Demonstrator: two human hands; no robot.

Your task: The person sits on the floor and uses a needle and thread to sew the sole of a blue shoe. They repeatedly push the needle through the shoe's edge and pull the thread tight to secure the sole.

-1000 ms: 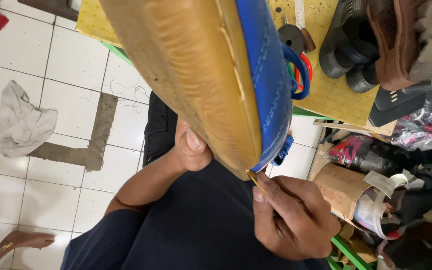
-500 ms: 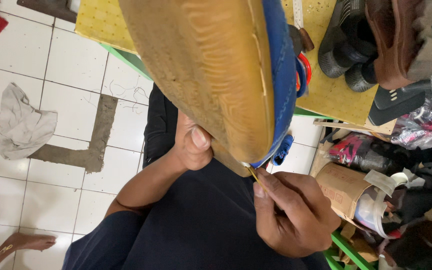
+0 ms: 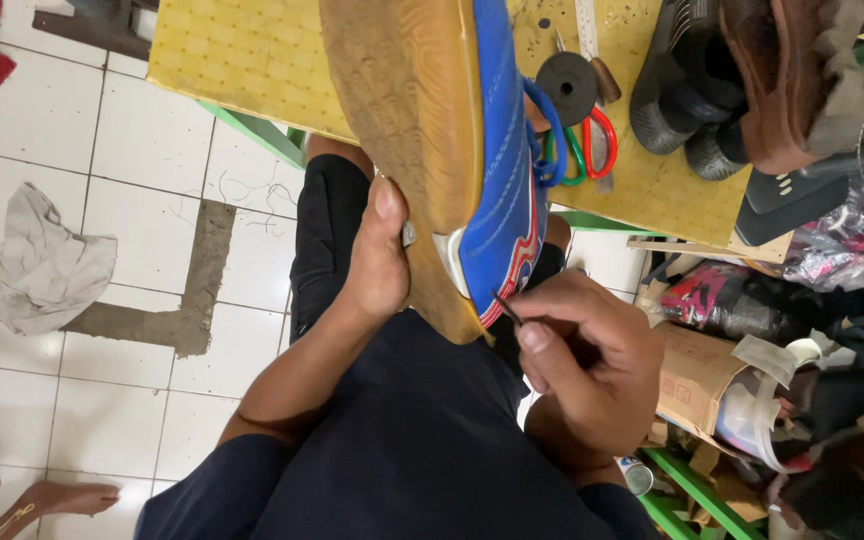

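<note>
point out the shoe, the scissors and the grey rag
shoe (image 3: 497,200), head view, on its blue side
scissors (image 3: 600,140), head view, on the red handle loop
grey rag (image 3: 42,265), head view, on its crumpled middle

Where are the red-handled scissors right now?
In the head view, the red-handled scissors lie on the yellow board, upper right of centre, beside the black disc and right of the blue shoe.
</note>
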